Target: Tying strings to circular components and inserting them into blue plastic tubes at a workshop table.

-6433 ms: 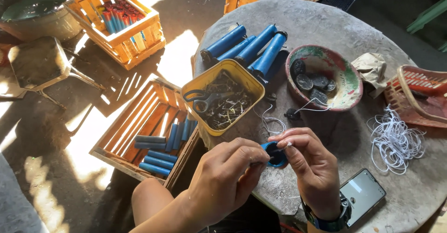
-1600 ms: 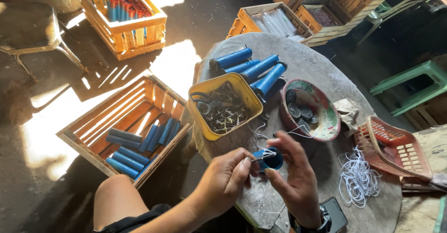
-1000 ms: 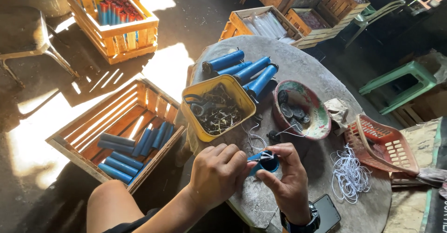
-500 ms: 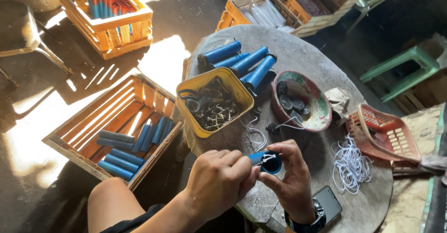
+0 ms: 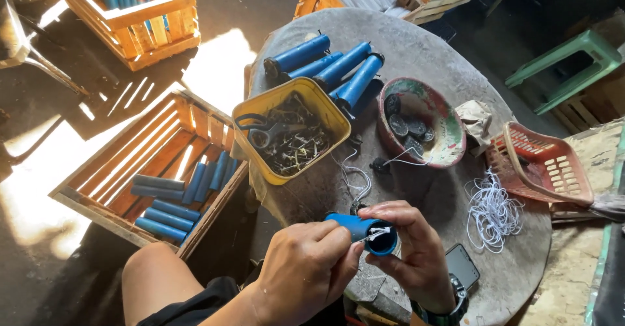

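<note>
The right hand (image 5: 416, 254) grips a blue cardboard tube (image 5: 362, 231) over the round stone table (image 5: 430, 52), while the left hand (image 5: 306, 267) seemingly pinches white string (image 5: 377, 233) at its mouth.

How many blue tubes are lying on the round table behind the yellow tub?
4 show: one farthest left, two in the middle, one on the right, all side by side behind the yellow tub on the round table. More may hide underneath.
</note>
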